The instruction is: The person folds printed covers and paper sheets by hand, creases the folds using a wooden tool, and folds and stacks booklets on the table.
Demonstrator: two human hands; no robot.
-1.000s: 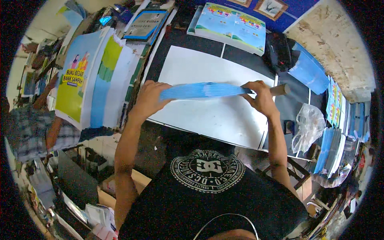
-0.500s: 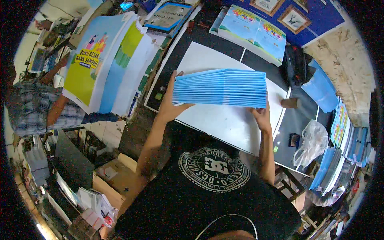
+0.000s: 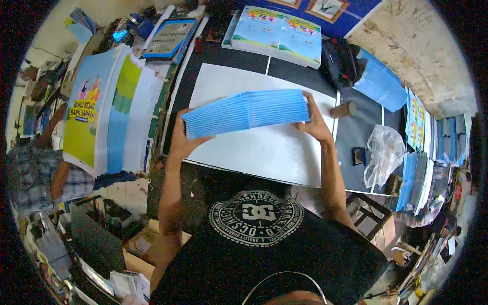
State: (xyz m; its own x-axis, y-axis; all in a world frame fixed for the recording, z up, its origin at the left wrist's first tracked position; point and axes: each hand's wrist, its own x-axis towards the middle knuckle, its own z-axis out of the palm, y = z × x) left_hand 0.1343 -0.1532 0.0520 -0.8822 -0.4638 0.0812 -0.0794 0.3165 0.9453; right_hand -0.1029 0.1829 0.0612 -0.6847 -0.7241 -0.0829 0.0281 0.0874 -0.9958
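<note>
Between my two hands is a thick stack of light-blue folded booklets [image 3: 246, 113], held above the table with its layered edges facing me. My left hand [image 3: 184, 138] grips the left end, thumb below and fingers partly hidden behind. At the other end my right hand [image 3: 316, 121] clasps the stack, its fingers at the upper corner and its thumb beneath. The stack tilts, its left end lower than its right. Beneath it a large white sheet [image 3: 254, 160] lies on the black tabletop.
Colourful printed stacks stand at the table's back [image 3: 277, 38] and on the left [image 3: 86, 109]. Rightward are a brown cylinder [image 3: 343, 110], a small dark box [image 3: 359, 156], a clear plastic bag [image 3: 382, 157] and blue paper piles [image 3: 381, 81]. A person in a checked shirt [image 3: 30, 173] is at far left.
Both hands have moved left in the picture with the booklets between them. The stack has gone from nearly level to tilted, left end down. The whole view has shifted too.
</note>
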